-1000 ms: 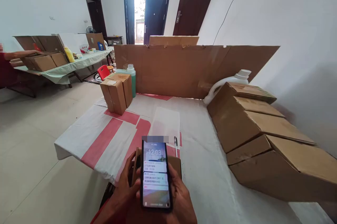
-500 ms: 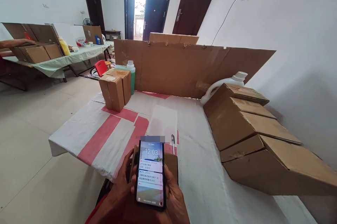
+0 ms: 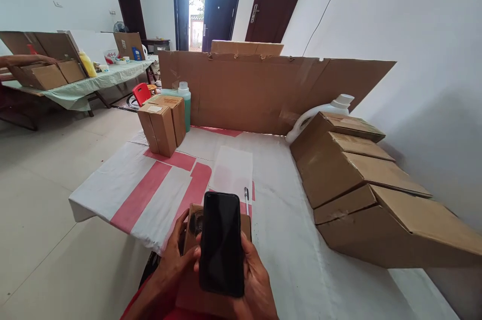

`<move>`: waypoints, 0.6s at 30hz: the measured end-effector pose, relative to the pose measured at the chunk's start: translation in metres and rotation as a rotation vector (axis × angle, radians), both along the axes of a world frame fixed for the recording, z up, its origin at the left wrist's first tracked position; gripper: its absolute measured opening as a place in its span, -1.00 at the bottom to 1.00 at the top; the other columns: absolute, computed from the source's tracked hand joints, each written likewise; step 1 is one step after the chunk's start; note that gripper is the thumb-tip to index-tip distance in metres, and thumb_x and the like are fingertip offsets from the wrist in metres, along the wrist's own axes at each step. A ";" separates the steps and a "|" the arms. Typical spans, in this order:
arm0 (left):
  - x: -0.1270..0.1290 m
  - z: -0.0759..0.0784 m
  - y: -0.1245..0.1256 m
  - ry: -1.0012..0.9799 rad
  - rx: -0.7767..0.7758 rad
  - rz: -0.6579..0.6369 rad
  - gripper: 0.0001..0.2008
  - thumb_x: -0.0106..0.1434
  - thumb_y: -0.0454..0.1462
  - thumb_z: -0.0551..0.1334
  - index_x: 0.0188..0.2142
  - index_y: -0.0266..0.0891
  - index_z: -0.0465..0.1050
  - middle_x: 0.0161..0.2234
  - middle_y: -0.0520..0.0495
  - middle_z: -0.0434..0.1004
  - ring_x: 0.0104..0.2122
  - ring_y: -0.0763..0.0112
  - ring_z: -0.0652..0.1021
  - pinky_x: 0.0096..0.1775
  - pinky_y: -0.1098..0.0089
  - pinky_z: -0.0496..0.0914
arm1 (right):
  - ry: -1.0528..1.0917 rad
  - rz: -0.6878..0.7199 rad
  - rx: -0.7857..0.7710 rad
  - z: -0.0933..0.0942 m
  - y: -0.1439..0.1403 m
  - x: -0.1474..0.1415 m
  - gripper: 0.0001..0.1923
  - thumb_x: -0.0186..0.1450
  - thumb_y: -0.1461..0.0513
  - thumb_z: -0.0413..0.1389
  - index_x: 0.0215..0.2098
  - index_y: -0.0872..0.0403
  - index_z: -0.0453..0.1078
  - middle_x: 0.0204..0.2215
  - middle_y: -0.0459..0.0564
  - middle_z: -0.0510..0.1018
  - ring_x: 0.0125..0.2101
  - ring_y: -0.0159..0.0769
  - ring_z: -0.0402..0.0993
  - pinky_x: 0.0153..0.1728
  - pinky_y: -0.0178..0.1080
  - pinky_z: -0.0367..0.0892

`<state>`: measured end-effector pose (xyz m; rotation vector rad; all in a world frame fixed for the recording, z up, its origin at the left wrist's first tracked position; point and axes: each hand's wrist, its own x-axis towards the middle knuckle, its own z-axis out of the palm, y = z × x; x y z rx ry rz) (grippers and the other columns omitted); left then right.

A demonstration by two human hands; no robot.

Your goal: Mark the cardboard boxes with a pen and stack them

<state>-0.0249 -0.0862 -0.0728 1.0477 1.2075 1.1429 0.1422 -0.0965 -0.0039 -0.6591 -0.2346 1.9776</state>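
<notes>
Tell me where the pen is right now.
The slim pen lies on the white and red tablecloth, along the right edge of the white paper sheet, just beyond the black phone.

Pen (image 3: 246,199) right of paper sheet (image 3: 232,169)

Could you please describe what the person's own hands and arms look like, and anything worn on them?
Both the left hand and the right hand are bare: no gloves, rings or watch show. The forearms visible at the bottom edge are uncovered too, with no sleeves reaching them. A bit of red clothing shows below the arms.
</notes>
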 end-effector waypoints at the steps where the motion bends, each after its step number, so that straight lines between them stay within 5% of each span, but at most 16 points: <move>1: 0.000 0.003 0.000 0.027 0.014 -0.016 0.00 0.09 0.14 0.45 0.41 -0.11 0.16 0.36 -0.25 0.31 0.36 -0.12 0.30 0.30 0.08 0.30 | -0.009 -0.017 -0.007 0.000 0.001 0.003 -0.45 0.24 -0.13 0.30 -0.04 0.12 0.63 -0.14 0.18 0.72 -0.12 0.07 0.66 -0.06 0.13 0.54; 7: 0.000 0.010 0.000 0.029 0.016 -0.038 -0.05 0.18 0.04 0.42 0.44 -0.14 0.07 0.36 -0.25 0.32 0.35 -0.07 0.34 0.26 0.16 0.36 | -0.021 -0.060 0.033 0.002 0.007 0.036 -0.35 0.24 -0.21 0.26 -0.02 0.13 0.62 -0.09 0.20 0.71 -0.08 0.06 0.65 0.02 0.12 0.48; 11: -0.005 0.011 0.003 0.010 -0.057 -0.004 -0.02 0.15 0.09 0.42 0.43 -0.11 0.06 0.34 -0.24 0.35 0.25 -0.05 0.47 0.14 0.20 0.48 | -0.145 -0.184 0.064 -0.014 0.020 0.074 -0.27 0.27 -0.26 0.19 0.01 0.19 0.58 -0.04 0.26 0.69 -0.07 0.01 0.66 0.02 0.02 0.48; 18: -0.034 0.012 0.026 0.100 -0.167 0.035 -0.01 0.08 0.17 0.43 0.39 -0.09 0.15 0.25 -0.25 0.47 0.15 -0.11 0.56 -0.03 0.19 0.58 | -0.877 -0.410 -0.015 -0.071 0.052 0.139 -0.30 0.18 -0.30 0.20 -0.27 0.18 0.53 -0.44 0.15 0.68 -0.36 0.00 0.66 -0.33 -0.08 0.50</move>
